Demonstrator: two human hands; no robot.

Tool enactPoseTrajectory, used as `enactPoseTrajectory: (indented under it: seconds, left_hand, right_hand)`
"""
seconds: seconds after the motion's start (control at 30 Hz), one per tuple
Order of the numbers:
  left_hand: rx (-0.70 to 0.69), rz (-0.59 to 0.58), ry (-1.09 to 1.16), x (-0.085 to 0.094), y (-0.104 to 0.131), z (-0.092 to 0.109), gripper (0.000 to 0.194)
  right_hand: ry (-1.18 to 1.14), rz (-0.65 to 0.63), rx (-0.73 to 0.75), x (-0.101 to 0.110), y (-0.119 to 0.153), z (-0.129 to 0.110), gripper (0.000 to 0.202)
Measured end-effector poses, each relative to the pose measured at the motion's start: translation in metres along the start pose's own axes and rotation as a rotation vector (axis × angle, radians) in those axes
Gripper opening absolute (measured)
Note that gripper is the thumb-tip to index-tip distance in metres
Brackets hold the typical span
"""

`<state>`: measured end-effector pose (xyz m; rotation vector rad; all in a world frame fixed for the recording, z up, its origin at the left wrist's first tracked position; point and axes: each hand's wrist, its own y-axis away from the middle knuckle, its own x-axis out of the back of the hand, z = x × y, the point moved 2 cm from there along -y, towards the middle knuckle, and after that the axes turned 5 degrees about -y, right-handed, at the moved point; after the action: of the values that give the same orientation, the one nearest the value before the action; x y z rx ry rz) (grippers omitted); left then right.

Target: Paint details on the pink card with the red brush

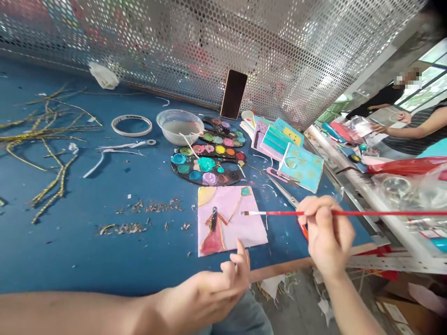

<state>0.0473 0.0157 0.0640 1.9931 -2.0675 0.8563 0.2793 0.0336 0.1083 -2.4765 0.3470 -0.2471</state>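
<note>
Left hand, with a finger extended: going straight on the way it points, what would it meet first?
Probably the square, pale-pink painted panel: the left hand's extended fingertip overlaps its near edge in the picture, though whether they touch is unclear.

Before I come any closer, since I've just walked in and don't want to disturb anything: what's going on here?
A person holds a red-handled paintbrush in the fingers of the right hand, its bristles at a small pink painting of a figure in red; whether they touch it is unclear. The left hand holds nothing, one fingertip at the painting's near edge. A paint palette lies just beyond.
</note>
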Motion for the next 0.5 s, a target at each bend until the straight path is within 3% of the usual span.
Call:
enactPoseTrajectory:
  seconds: [0.17, 0.5]
  left_hand:
    - [-0.014, 0.002, -0.007, 0.0, 0.001, 0.0, 0.047]
    - [-0.014, 0.023, 0.016, -0.001, 0.0, 0.003, 0.047]
  right_hand:
    - [0.038, 0.079, 0.007, -0.005, 0.034, 0.013, 0.025]
    - [0.086, -0.047, -0.013, -0.011, 0.032, 0.011, 0.025]
